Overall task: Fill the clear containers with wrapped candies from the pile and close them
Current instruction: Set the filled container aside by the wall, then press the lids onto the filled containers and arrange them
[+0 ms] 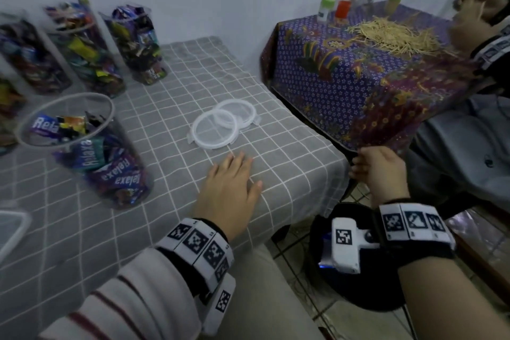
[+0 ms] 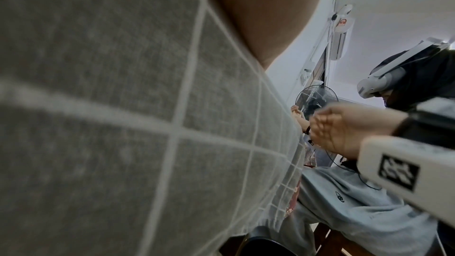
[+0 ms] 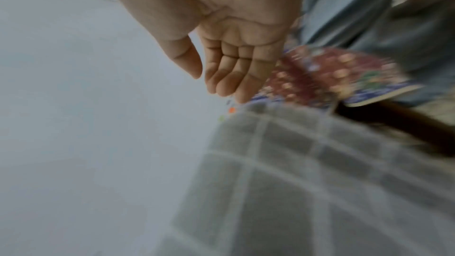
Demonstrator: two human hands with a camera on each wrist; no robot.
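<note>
Grey checked cloth covers the counter, where the left hand lies flat at centre frame, fingers straight, holding nothing. Two clear lids overlap just above it. An uncapped clear container of wrapped candies stands at left, more filled containers in the upper left. The right hand, loosely relaxed and empty, hangs off the counter's right edge
</note>
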